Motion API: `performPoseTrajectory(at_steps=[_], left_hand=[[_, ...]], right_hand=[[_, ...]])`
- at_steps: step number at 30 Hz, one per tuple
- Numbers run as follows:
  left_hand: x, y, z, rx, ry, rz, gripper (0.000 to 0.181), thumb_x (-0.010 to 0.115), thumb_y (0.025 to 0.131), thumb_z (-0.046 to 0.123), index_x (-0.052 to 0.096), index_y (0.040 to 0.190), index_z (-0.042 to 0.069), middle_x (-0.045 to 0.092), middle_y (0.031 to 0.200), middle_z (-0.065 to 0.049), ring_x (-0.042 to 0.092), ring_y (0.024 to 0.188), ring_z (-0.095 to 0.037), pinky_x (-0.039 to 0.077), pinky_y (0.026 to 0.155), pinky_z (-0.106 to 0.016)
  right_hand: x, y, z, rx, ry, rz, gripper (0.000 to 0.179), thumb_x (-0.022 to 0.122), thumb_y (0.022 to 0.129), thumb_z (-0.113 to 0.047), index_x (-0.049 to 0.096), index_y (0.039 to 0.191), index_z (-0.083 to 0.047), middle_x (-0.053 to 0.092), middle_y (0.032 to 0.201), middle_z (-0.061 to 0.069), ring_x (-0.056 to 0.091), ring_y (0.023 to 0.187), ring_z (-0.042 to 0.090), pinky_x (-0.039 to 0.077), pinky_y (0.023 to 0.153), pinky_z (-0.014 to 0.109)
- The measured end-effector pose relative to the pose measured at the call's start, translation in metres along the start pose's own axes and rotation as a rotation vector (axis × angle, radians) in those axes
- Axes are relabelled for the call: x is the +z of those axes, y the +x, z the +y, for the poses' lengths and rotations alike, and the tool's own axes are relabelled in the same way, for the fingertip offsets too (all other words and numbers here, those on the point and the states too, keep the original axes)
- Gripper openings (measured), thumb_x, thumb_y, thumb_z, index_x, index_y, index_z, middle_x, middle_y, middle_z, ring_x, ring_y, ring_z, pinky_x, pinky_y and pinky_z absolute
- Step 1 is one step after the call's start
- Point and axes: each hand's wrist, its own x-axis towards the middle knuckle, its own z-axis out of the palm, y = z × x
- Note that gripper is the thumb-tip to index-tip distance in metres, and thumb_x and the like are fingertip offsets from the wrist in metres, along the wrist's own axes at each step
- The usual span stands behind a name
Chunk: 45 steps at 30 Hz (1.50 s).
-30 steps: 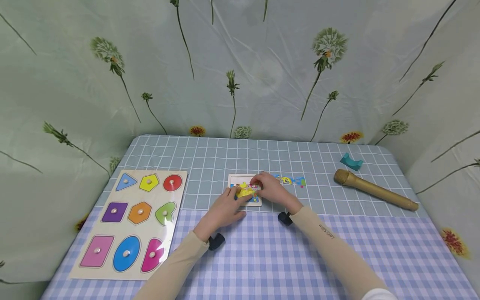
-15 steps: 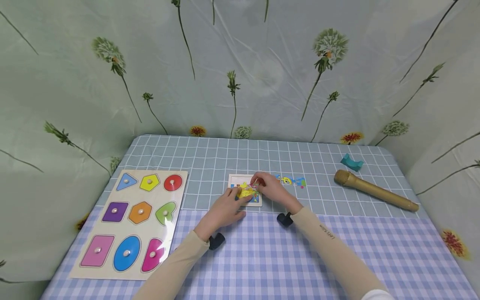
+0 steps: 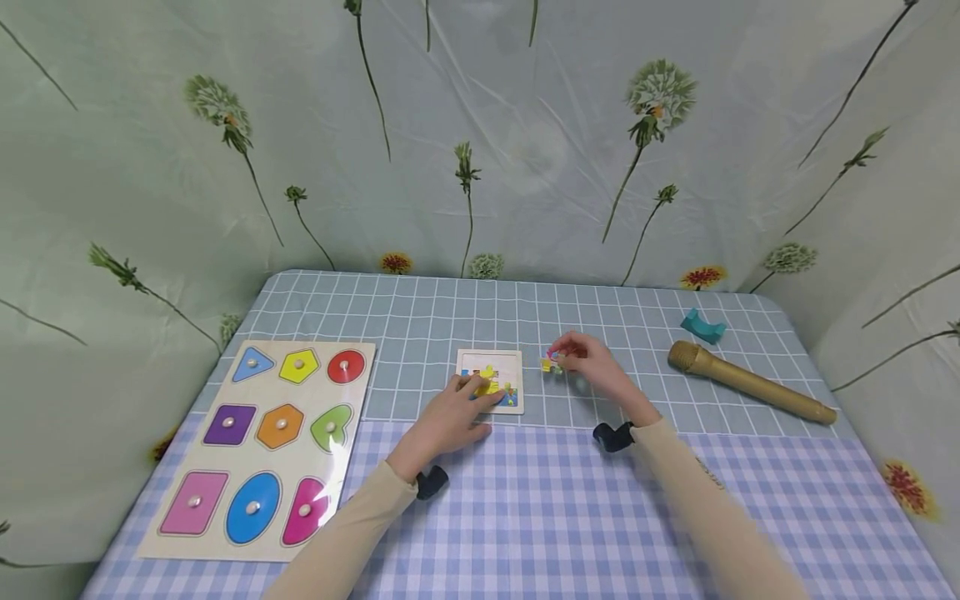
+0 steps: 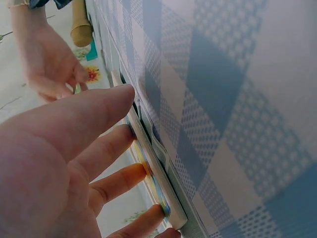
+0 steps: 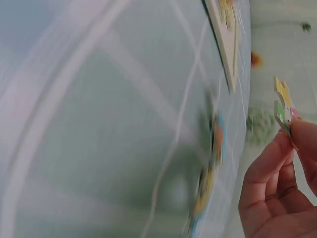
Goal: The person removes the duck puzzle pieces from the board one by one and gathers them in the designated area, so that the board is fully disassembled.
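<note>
And at mid-frame, the puzzle tray (image 3: 510, 360) is pressed by the left hand (image 3: 447, 416), fingers spread apart, presumably against slipping, while just right of it a puzzle piece (image 3: 546, 365) is pinched in the right hand's (image 3: 597, 367) thumb and fingertips, apparently for fine control.

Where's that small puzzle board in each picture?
Head: the small puzzle board lies just below centre.
Left wrist: the small puzzle board, edge-on, slants down near the middle.
Right wrist: the small puzzle board, cut off at the top edge, right of centre.
Shared landmark: the right hand, visible in all three.
</note>
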Motion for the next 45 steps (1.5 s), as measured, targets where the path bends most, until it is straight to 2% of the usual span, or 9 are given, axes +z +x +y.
performPoseTrajectory(at_steps=[7, 14, 20, 25, 28, 32, 36, 40, 45], left_hand=[[0.0, -0.002, 0.001, -0.011, -0.019, -0.005, 0.053, 0.065, 0.091, 0.03, 0.051, 0.14, 0.019, 0.045, 0.139, -0.013, 0.041, 0.122, -0.036, 0.05, 0.082, -0.043], [0.0, -0.002, 0.002, -0.02, -0.02, -0.014, 0.054, 0.065, 0.091, 0.031, 0.05, 0.141, 0.019, 0.044, 0.14, -0.013, 0.039, 0.124, -0.037, 0.05, 0.082, -0.043], [0.001, -0.002, 0.002, -0.019, -0.017, -0.01, 0.055, 0.066, 0.09, 0.032, 0.05, 0.141, 0.019, 0.045, 0.139, -0.013, 0.039, 0.124, -0.037, 0.05, 0.083, -0.044], [0.002, -0.002, 0.001, -0.023, -0.013, -0.011, 0.055, 0.066, 0.09, 0.032, 0.05, 0.141, 0.019, 0.044, 0.138, -0.013, 0.04, 0.122, -0.036, 0.051, 0.08, -0.042], [0.002, -0.002, 0.001, -0.036, -0.023, -0.019, 0.055, 0.066, 0.09, 0.033, 0.05, 0.141, 0.021, 0.043, 0.138, -0.014, 0.041, 0.12, -0.034, 0.051, 0.076, -0.041], [0.002, -0.002, 0.001, -0.049, -0.047, -0.026, 0.056, 0.066, 0.09, 0.034, 0.049, 0.142, 0.022, 0.04, 0.137, -0.017, 0.041, 0.115, -0.032, 0.05, 0.072, -0.038], [0.001, -0.002, 0.0, -0.041, -0.062, -0.026, 0.058, 0.066, 0.089, 0.035, 0.048, 0.143, 0.021, 0.041, 0.134, -0.017, 0.041, 0.113, -0.031, 0.05, 0.069, -0.037], [-0.001, -0.003, 0.0, -0.034, -0.091, -0.046, 0.06, 0.067, 0.089, 0.036, 0.047, 0.144, 0.021, 0.04, 0.135, -0.018, 0.039, 0.119, -0.034, 0.051, 0.076, -0.042], [-0.003, -0.003, 0.0, -0.032, -0.152, -0.074, 0.06, 0.068, 0.088, 0.035, 0.048, 0.142, 0.018, 0.037, 0.136, -0.022, 0.039, 0.121, -0.037, 0.048, 0.085, -0.047]], right_hand=[[-0.04, -0.02, 0.022, 0.083, -0.116, 0.018, 0.019, 0.057, 0.09, 0.002, 0.06, 0.107, 0.01, 0.061, 0.092, 0.014, 0.05, 0.07, 0.018, 0.046, 0.058, 0.03], [-0.053, -0.033, 0.037, 0.176, -0.2, -0.003, 0.016, 0.055, 0.09, 0.002, 0.061, 0.103, 0.009, 0.059, 0.087, 0.01, 0.049, 0.071, 0.018, 0.045, 0.058, 0.028], [-0.05, -0.035, 0.044, 0.117, -0.297, 0.0, 0.012, 0.057, 0.087, 0.004, 0.064, 0.097, 0.005, 0.055, 0.081, 0.008, 0.048, 0.07, 0.018, 0.044, 0.056, 0.027], [-0.047, -0.034, 0.046, 0.014, -0.424, 0.012, 0.008, 0.06, 0.086, 0.004, 0.065, 0.091, 0.0, 0.055, 0.08, 0.006, 0.047, 0.072, 0.018, 0.041, 0.062, 0.031], [-0.045, -0.032, 0.044, 0.005, -0.453, 0.028, 0.01, 0.059, 0.084, 0.006, 0.064, 0.089, -0.001, 0.055, 0.079, 0.006, 0.048, 0.072, 0.019, 0.041, 0.063, 0.032], [-0.039, -0.028, 0.035, 0.008, -0.426, 0.057, 0.011, 0.057, 0.085, 0.006, 0.064, 0.092, 0.001, 0.056, 0.081, 0.007, 0.051, 0.073, 0.02, 0.044, 0.061, 0.031], [-0.022, -0.019, 0.019, -0.067, -0.361, 0.044, 0.011, 0.058, 0.085, 0.007, 0.064, 0.094, 0.004, 0.06, 0.083, 0.009, 0.056, 0.076, 0.023, 0.046, 0.066, 0.033], [0.006, -0.006, 0.005, -0.116, -0.296, -0.022, 0.012, 0.059, 0.086, 0.005, 0.065, 0.096, 0.003, 0.062, 0.088, 0.01, 0.058, 0.078, 0.023, 0.047, 0.067, 0.031], [0.04, 0.011, -0.005, -0.141, -0.281, -0.117, 0.016, 0.058, 0.088, 0.003, 0.065, 0.101, 0.002, 0.063, 0.09, 0.009, 0.059, 0.079, 0.021, 0.048, 0.07, 0.031]])
